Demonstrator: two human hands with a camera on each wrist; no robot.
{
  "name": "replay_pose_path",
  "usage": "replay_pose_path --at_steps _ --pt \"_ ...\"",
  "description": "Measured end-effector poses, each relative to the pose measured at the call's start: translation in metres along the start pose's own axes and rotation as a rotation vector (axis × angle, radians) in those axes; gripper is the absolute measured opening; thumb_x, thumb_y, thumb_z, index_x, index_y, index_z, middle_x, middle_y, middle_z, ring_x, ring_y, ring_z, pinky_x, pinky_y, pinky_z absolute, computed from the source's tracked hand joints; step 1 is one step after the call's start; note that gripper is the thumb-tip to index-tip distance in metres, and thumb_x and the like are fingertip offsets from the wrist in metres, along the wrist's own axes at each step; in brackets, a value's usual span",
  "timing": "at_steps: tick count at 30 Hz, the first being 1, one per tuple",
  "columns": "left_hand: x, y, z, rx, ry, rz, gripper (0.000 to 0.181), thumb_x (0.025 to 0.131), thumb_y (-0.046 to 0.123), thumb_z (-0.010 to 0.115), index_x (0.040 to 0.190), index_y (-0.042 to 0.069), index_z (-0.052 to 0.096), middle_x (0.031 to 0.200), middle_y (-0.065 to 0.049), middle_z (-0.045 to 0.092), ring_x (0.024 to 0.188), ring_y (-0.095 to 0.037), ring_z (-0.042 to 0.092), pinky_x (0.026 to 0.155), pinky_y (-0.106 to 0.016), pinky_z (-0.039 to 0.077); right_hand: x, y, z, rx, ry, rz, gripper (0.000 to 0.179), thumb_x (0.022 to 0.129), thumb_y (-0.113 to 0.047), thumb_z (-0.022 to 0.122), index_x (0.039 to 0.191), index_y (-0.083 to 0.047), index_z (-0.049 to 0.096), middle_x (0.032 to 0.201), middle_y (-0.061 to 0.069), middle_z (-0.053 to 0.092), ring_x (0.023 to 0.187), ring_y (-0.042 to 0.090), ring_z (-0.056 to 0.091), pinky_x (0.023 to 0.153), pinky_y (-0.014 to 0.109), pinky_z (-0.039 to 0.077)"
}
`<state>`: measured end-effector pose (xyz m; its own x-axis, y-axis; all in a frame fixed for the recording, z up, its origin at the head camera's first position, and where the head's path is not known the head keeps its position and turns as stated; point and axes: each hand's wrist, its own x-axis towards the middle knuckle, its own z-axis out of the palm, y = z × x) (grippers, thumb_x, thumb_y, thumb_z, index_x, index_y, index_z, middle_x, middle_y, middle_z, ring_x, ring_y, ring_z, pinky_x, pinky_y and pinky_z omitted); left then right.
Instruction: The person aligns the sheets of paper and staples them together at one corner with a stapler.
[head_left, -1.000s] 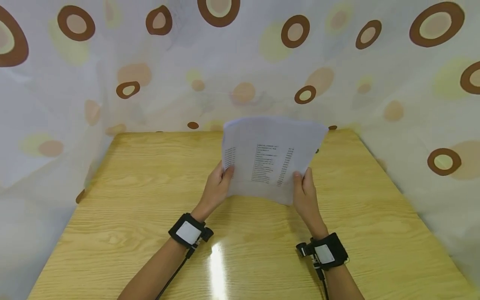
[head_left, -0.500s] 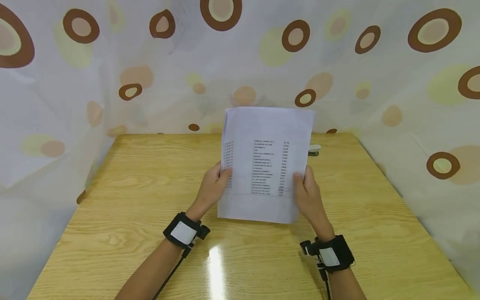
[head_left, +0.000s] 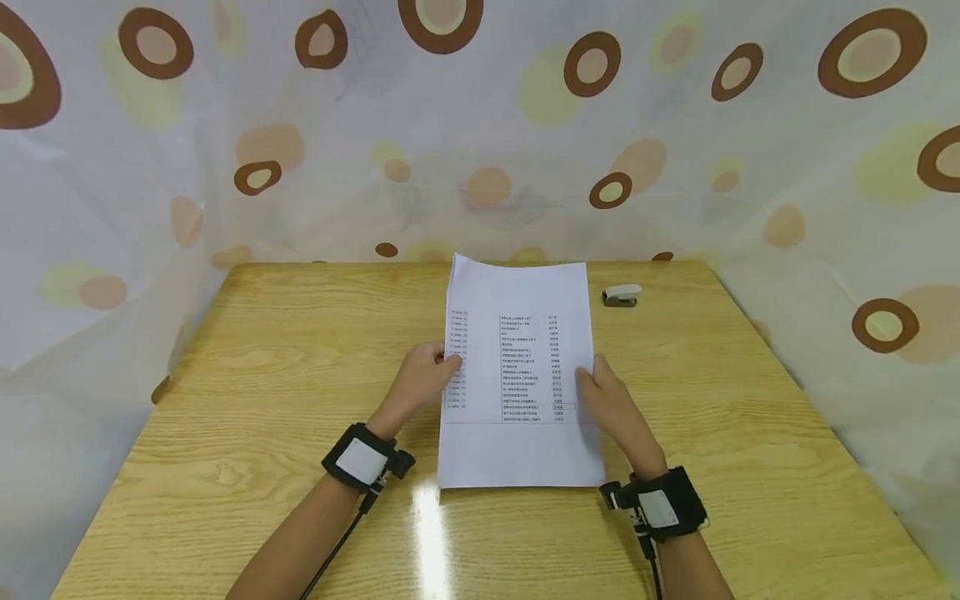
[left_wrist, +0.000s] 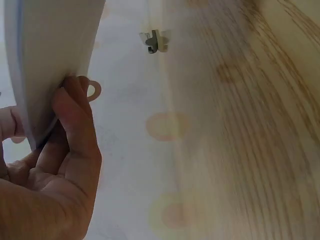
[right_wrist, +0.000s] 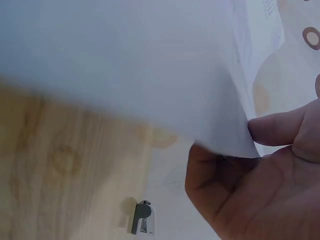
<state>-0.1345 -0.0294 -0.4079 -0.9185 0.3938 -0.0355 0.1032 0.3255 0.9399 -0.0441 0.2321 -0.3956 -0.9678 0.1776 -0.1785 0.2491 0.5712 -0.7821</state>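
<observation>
A stack of printed paper sheets (head_left: 517, 375) is held up over the table in the head view, its text columns facing the head camera. My left hand (head_left: 427, 375) pinches its left edge, thumb on the front; in the left wrist view the fingers (left_wrist: 75, 120) curl behind the sheets. At the right edge my right hand (head_left: 611, 400) pinches the stack between thumb and curled fingers, which the right wrist view shows close up around the sheet's edge (right_wrist: 235, 145). A small white and grey stapler (head_left: 622, 295) stands on the table beyond the right hand.
The wooden table (head_left: 300, 350) reaches back to a white curtain (head_left: 360, 125) with brown and peach circles, which also hangs along both sides. Each wrist wears a black strap (head_left: 362, 458) with a camera and a cable running toward me.
The paper stack has come down and nearer to me, first tilted and bent, now flatter and straighter. The stapler, hidden behind it before, now shows fully. Both hands keep their grip.
</observation>
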Motion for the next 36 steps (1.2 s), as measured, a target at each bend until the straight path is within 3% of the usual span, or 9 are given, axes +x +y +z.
replay_pose_path --at_steps 4,7,10,19,25,30,36 --pt "0.002 -0.006 0.000 -0.012 -0.071 -0.061 0.026 0.097 0.010 0.052 0.106 -0.006 0.071 0.080 -0.009 0.069 0.066 -0.018 0.063 0.062 -0.040 0.053 0.000 0.003 0.003 -0.006 -0.033 0.031 0.042 0.108 -0.017 0.030 0.140 0.010 0.030 0.111 0.024 0.052 0.098 0.033 0.050 0.079 0.040 0.039" --pt "0.003 -0.011 0.001 0.006 -0.099 -0.064 0.026 0.097 0.007 0.051 0.108 -0.008 0.070 0.077 -0.009 0.069 0.062 -0.016 0.062 0.057 -0.033 0.051 0.001 0.007 0.005 -0.003 -0.043 0.039 0.040 0.107 -0.015 0.030 0.138 0.011 0.032 0.109 0.023 0.052 0.096 0.033 0.050 0.078 0.039 0.039" --pt "0.004 -0.014 0.002 0.030 -0.104 -0.057 0.027 0.097 0.004 0.050 0.110 -0.009 0.069 0.076 -0.008 0.067 0.059 -0.014 0.057 0.051 -0.025 0.042 0.002 0.011 0.007 0.000 -0.052 0.037 0.040 0.107 -0.014 0.030 0.137 0.012 0.033 0.107 0.023 0.053 0.096 0.033 0.051 0.078 0.039 0.039" --pt "0.003 -0.015 0.000 -0.027 -0.110 -0.077 0.027 0.097 0.003 0.049 0.111 -0.008 0.069 0.078 -0.010 0.067 0.060 -0.014 0.056 0.051 -0.024 0.039 0.012 0.027 0.001 -0.076 -0.107 0.037 0.036 0.108 -0.017 0.033 0.127 0.012 0.039 0.098 0.019 0.049 0.086 0.029 0.048 0.069 0.036 0.038" --pt "0.003 -0.016 -0.003 -0.042 -0.102 -0.067 0.027 0.095 0.002 0.049 0.109 -0.008 0.069 0.078 -0.009 0.068 0.059 -0.013 0.056 0.050 -0.024 0.037 0.024 0.038 -0.014 -0.143 -0.136 -0.001 0.037 0.108 -0.015 0.037 0.131 0.013 0.043 0.107 0.024 0.060 0.093 0.033 0.057 0.075 0.038 0.047" --pt "0.002 -0.015 -0.005 -0.039 -0.094 -0.079 0.028 0.096 0.003 0.048 0.113 -0.008 0.068 0.079 -0.009 0.069 0.058 -0.013 0.055 0.048 -0.024 0.035 0.041 0.042 -0.030 -0.218 -0.109 -0.054 0.040 0.108 -0.020 0.040 0.135 0.009 0.044 0.118 0.028 0.059 0.100 0.039 0.058 0.080 0.046 0.048" --pt "0.001 -0.014 -0.006 -0.035 -0.098 -0.070 0.029 0.097 0.002 0.048 0.116 -0.008 0.067 0.082 -0.010 0.069 0.060 -0.014 0.058 0.049 -0.024 0.037 0.065 0.049 -0.041 -0.286 -0.009 -0.101 0.041 0.108 -0.021 0.042 0.136 0.009 0.045 0.127 0.034 0.053 0.111 0.045 0.054 0.085 0.052 0.048"
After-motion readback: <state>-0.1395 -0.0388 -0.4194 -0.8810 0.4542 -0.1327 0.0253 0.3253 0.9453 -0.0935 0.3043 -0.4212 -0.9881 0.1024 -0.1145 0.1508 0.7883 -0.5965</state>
